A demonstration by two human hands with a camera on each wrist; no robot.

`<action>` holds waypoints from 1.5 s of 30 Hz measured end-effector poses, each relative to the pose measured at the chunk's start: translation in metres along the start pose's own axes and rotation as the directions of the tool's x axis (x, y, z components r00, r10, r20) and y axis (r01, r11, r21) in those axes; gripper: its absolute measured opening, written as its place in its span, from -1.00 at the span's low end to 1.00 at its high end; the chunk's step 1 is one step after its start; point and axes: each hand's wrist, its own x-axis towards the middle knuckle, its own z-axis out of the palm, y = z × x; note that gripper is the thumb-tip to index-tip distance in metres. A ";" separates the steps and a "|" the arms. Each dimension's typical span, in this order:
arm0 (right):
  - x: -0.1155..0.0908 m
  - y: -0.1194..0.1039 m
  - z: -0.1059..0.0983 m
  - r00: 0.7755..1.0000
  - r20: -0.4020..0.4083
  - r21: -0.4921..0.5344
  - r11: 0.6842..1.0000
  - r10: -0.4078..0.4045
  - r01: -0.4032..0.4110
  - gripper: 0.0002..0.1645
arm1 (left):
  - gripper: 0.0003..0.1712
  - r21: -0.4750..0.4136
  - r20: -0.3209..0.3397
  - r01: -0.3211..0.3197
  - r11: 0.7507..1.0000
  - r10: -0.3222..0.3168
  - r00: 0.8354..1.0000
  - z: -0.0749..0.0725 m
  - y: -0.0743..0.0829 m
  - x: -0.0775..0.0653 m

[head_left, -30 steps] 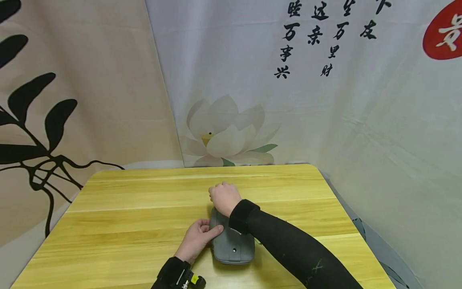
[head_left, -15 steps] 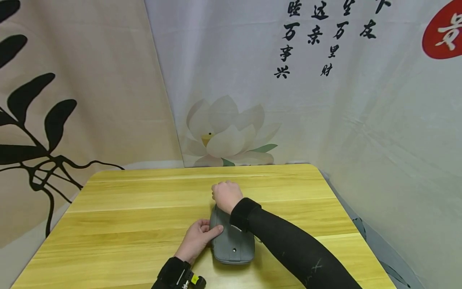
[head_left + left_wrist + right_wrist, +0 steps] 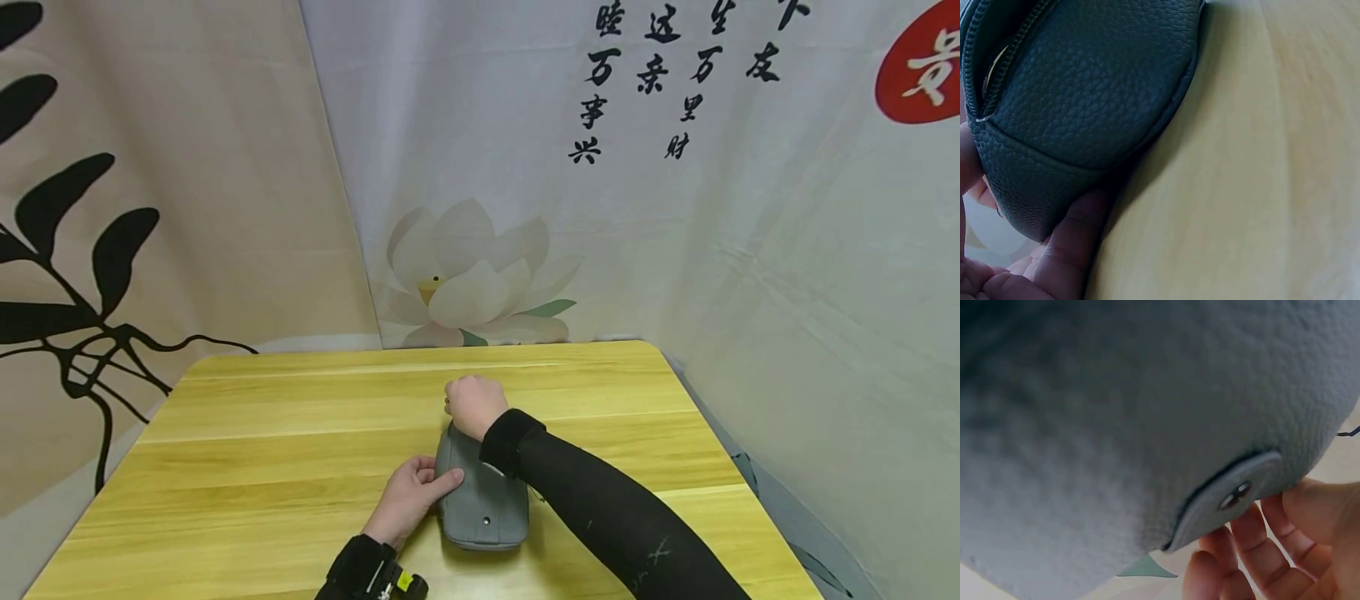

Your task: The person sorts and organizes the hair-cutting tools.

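Observation:
A grey pebbled-leather zip pouch (image 3: 487, 508) lies on the wooden table. My left hand (image 3: 408, 496) grips its left side, thumb on top and fingers down along the edge. In the left wrist view the zipper (image 3: 1013, 56) along the side stands parted, with a thin shiny edge showing inside. Reaching across the pouch, my right hand (image 3: 476, 406) bends its fingers at the far end. The right wrist view shows thumb and fingers (image 3: 1310, 509) close together at that end, beside a leather tab (image 3: 1229, 497) with a metal stud; what they pinch is hidden.
The yellow wood-grain table (image 3: 285, 467) extends on all sides of the pouch. Behind it hangs a cloth backdrop (image 3: 480, 125) with a printed lotus and black characters. My right forearm in a black sleeve (image 3: 622, 508) crosses the table's right side.
My right hand has shifted slightly to the right at the pouch's far end, where more of the far left corner now shows. My left hand and the pouch stay in place.

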 end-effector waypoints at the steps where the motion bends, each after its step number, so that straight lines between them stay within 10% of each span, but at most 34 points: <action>1: 0.000 0.000 0.000 1.000 0.002 0.002 1.000 0.002 -0.002 -0.84 | -0.19 -0.002 -0.002 0.002 1.000 -0.002 1.000 0.000 0.000 0.000; 45: 0.003 0.002 0.001 1.000 -0.008 0.089 0.996 0.006 -0.005 -0.84 | -0.20 -0.009 -0.008 0.013 1.000 -0.013 1.000 0.000 -0.001 0.000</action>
